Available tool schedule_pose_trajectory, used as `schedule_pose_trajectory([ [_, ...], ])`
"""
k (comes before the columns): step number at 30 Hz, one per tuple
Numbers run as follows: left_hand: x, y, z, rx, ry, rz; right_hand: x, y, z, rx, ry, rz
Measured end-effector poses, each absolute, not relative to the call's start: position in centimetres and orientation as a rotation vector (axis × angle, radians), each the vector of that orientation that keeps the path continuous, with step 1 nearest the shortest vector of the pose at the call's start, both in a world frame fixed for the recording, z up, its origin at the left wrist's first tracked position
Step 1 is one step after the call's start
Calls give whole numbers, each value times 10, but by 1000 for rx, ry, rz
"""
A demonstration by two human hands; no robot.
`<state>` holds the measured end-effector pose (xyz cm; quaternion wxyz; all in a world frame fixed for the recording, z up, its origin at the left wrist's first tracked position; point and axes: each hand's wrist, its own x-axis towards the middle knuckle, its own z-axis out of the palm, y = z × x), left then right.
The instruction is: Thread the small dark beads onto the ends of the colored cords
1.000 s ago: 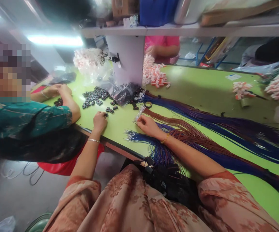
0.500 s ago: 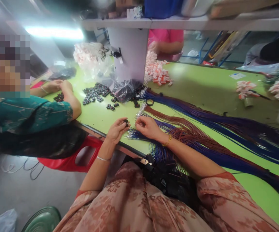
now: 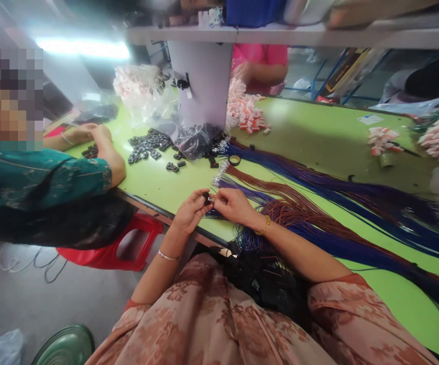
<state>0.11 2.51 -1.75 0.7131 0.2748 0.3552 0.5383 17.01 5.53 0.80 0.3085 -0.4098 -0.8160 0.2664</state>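
My left hand (image 3: pixel 191 211) pinches a small black connector housing (image 3: pixel 206 198) between thumb and fingertips, above the front edge of the green table. Close against it, my right hand (image 3: pixel 233 205) is closed on a thin wire whose silvery metal end (image 3: pixel 212 199) meets the housing. Whether the end is inside the housing I cannot tell. Under and beside my right hand run bundles of brown wires (image 3: pixel 280 188) and blue wires (image 3: pixel 318 241) with bare metal tips. Beyond my hands a pile of black housings (image 3: pixel 149 143) lies on the table.
A roll of black tape (image 3: pixel 234 160) lies behind the wire tips. At the left a co-worker's hands (image 3: pixel 94 133) handle small black pieces beside a red stool (image 3: pixel 143 238). Orange-and-white connectors (image 3: pixel 252 115) are heaped by a white upright panel (image 3: pixel 200 81). A shelf (image 3: pixel 299 38) crosses overhead.
My left hand has moved right, bringing the black housing up to my right hand. A metal wire end now shows between my right fingertips and the housing.
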Motion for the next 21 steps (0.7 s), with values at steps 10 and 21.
schedule_pose_trajectory([
  [10,16,14,-17,758,984,1334,166,55,-4,-1099,-2023,1013],
  [21,28,10,-27,673,1069,1343,172,45,-11,-1091,-2359,542],
])
